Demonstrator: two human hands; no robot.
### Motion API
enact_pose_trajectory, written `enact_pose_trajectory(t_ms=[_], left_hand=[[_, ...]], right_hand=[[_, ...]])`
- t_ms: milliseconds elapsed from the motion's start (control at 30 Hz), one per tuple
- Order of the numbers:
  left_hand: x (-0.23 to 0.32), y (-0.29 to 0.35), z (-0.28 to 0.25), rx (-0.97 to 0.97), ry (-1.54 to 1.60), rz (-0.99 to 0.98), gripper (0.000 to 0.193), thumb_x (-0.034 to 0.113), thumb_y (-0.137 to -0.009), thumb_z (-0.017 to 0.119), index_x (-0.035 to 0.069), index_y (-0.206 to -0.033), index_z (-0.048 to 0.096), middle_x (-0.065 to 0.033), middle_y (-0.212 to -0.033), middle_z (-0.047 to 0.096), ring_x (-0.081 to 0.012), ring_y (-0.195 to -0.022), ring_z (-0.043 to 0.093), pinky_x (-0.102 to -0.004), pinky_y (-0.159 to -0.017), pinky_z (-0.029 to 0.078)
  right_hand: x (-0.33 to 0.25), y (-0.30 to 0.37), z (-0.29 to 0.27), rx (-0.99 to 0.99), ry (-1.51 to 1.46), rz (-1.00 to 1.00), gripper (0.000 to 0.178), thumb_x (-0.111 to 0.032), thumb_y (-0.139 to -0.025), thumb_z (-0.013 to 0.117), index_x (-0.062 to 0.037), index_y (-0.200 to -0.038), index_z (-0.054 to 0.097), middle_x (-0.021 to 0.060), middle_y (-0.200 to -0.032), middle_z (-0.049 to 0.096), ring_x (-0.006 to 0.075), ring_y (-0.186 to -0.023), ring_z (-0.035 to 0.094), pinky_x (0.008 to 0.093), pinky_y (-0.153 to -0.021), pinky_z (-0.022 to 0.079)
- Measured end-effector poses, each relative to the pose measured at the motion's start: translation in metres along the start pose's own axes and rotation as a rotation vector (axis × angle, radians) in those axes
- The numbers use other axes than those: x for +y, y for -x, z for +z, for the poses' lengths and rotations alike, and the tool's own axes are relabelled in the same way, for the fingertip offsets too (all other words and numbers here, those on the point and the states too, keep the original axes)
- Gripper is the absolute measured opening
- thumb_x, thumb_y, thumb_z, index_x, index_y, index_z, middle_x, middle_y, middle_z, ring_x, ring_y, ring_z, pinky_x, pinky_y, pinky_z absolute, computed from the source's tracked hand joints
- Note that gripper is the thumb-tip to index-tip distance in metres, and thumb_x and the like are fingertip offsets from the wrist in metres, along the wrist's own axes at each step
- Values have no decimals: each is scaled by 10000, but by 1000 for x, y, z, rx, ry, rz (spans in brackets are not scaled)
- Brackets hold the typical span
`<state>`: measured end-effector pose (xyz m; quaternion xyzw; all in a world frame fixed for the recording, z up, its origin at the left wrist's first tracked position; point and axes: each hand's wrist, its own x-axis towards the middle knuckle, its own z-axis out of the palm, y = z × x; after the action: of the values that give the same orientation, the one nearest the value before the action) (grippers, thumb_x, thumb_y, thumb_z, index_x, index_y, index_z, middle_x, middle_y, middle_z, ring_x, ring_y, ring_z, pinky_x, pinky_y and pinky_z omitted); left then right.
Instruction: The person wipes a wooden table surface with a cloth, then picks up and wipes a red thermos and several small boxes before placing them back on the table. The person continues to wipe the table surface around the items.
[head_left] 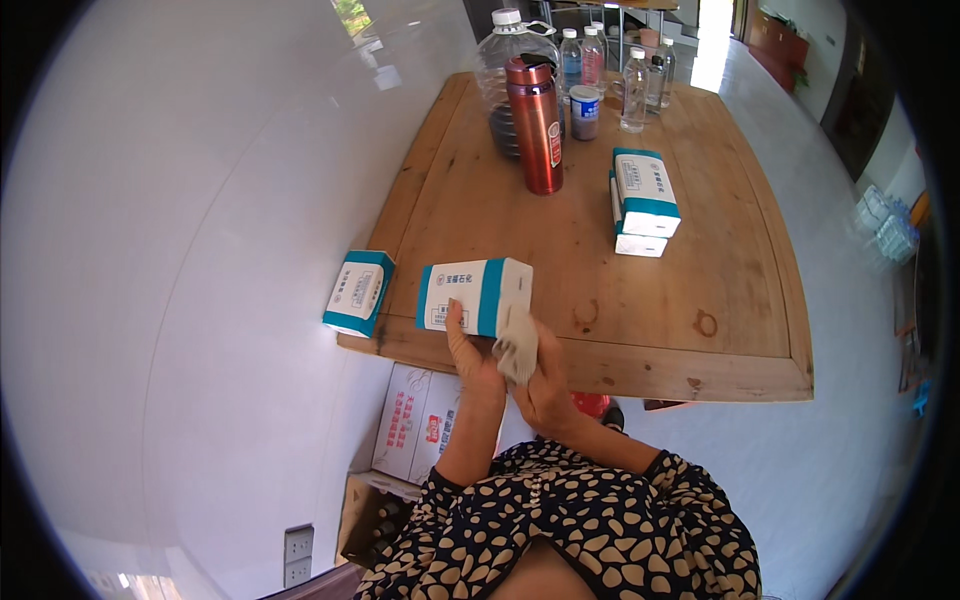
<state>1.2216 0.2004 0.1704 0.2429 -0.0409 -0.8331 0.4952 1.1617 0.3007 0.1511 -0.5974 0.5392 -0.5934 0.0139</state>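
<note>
Above the near left of the surface [590,270], the left hand [478,372] holds a teal-and-white pack [462,283], likely light and crushable, best held gently by its sides, while the right hand [545,395] grips crumpled beige cloth [516,346].

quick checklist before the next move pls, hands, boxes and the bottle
1. Left hand on the box: ok, thumb against its printed face.
2. Right hand holding the beige cloth: ok, at the box's right end.
3. Box resting on the table: cannot tell.
4. Red bottle upright and apart from the box: ok.
5. Stacked boxes apart from both hands: ok.
6. Far-left box fully on the table: cannot tell.
</note>
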Motion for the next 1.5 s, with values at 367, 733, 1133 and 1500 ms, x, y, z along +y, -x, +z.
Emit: enact_pose_trajectory(t_ms=[367,733,1133,1500], left_hand=[[-5,13,-10,-129,59,-174,514,404,-837,641,78,-1220,539,-112,-1159,617,-271,-1064,585,-429,-935,491],[3,31,-28,-453,32,-250,568,367,-890,522,74,-1363,411,-143,-1300,537,-299,-1170,542,-490,-1004,431],[-16,49,-44,-490,-126,-491,541,179,-855,584,-21,-1329,419,-184,-1215,591,-278,-1041,630,-389,-885,539],[-44,39,-12,-263,-372,-66,489,161,-876,535,-38,-1306,416,-170,-1173,591,-244,-992,638,-348,-834,552]], right_hand=[[-19,-31,-31,-146,379,-141,598,-238,-744,662,26,-1260,514,184,-1390,340,371,-1288,310,499,-1051,254],[4,-47,-95,-81,-544,459,475,-173,-855,581,4,-1288,496,164,-1359,402,306,-1280,350,438,-1088,247],[-8,-81,-88,-78,-362,345,463,-249,-936,460,6,-1322,458,153,-1374,403,236,-1265,399,329,-1050,303],[21,-54,-103,-56,-1207,1007,347,-310,-982,458,-15,-1140,551,80,-983,661,108,-821,653,242,-666,543]])
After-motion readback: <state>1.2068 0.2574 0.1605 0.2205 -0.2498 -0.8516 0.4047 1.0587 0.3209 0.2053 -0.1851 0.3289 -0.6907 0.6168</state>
